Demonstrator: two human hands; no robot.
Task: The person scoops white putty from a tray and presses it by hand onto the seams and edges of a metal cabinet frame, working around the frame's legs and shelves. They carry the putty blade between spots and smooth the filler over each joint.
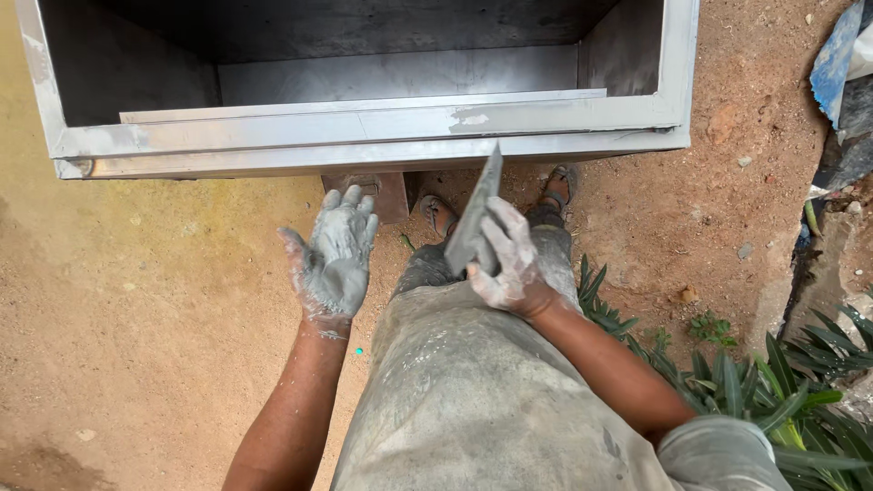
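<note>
My right hand (509,264), smeared with pale grey putty, grips a flat metal scraper blade (476,214). The blade's tip points up at the lower edge of a large grey metal cabinet frame (364,136). A patch of light putty (468,118) marks the frame just above the blade. My left hand (335,256) is coated in grey putty. It hangs with fingers spread and holds nothing, below the frame's edge and left of the scraper. My legs in dusty grey trousers (473,382) and sandalled feet (438,214) show underneath.
The metal frame stands on reddish-brown dirt ground (136,300), propped on a block (386,193) under its edge. Green spiky plants (773,391) grow at the lower right. Blue and dark debris (846,82) lies at the right edge.
</note>
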